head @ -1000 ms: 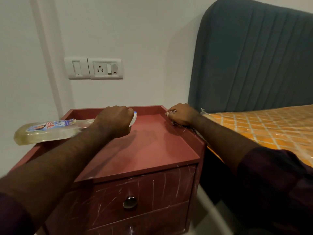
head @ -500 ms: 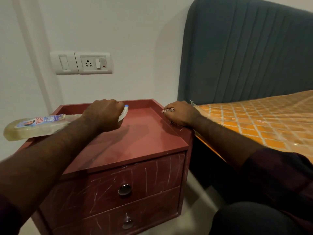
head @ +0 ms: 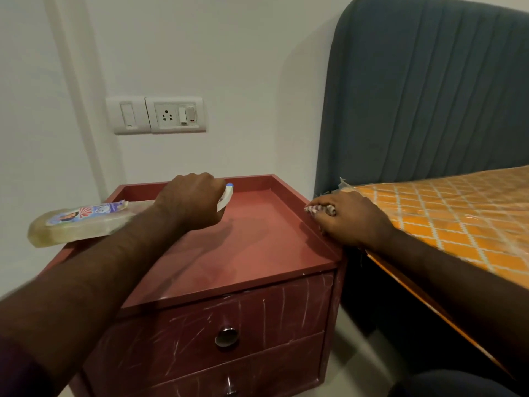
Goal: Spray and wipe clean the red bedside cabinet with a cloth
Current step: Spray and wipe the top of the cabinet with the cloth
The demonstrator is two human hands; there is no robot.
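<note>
While the left hand (head: pixel 190 202) curls tightly round the neck of a spray bottle (head: pixel 83 222), the bottle lies almost flat above the left part of the red bedside cabinet (head: pixel 249 247). Its pale body with a printed label juts out past the cabinet's left edge, and its white nozzle (head: pixel 226 196), tipped with blue, pokes out beyond the knuckles, facing right over the cabinet top.

The right hand (head: pixel 349 219) rests on the cabinet's raised right rim, fingers bunched round a small patterned cloth (head: pixel 317 210) that shows only at the fingertips.

The cabinet stands against a white wall, just beside a bed with an orange diamond-patterned mattress (head: pixel 458 213) and a grey-blue padded headboard (head: pixel 429 96). Its two drawer fronts are scratched with pale marks; the upper one carries a round metal knob (head: pixel 226 337). A switch and socket plate (head: pixel 174 114) sits on the wall above.
</note>
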